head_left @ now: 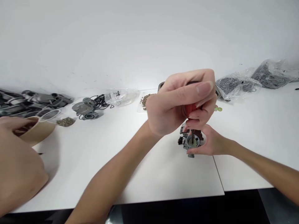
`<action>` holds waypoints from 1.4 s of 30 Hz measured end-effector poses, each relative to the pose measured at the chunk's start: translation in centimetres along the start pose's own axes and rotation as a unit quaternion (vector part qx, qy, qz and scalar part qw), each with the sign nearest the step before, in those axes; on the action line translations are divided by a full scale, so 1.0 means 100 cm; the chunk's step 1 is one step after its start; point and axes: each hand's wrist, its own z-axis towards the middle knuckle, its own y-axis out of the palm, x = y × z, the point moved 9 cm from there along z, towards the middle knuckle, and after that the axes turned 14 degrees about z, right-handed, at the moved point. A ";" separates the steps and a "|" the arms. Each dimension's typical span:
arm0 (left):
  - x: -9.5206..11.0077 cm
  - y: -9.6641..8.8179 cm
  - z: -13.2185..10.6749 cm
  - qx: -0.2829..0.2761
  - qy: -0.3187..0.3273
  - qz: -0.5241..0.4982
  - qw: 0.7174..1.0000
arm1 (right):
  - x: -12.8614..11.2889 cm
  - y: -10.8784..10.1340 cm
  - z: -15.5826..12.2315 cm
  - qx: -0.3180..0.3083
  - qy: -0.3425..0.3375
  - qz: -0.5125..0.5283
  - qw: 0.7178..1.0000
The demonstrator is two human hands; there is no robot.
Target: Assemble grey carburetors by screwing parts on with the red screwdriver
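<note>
My left hand is wrapped round the red handle of a screwdriver, which stands nearly upright. Its shaft runs down into the round bore of a small grey metal carburetor, where a brass-coloured disc shows. Fingers and thumb of my right hand grip that carburetor from the right side and steady it on the white table. Part of the carburetor lies hidden behind my hands, and the screwdriver's tip is too small to make out clearly.
At far left another person's hand reaches into a beige cup. Nearby are a clear cup of small screws, a second carburetor, and grey metal parts. Brass bits lie behind my left hand; bagged parts stand back right.
</note>
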 end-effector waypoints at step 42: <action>-0.066 -0.075 -0.021 0.251 -0.069 -0.286 0.922 | -0.023 0.004 -0.004 -0.013 -0.127 -0.034 0.991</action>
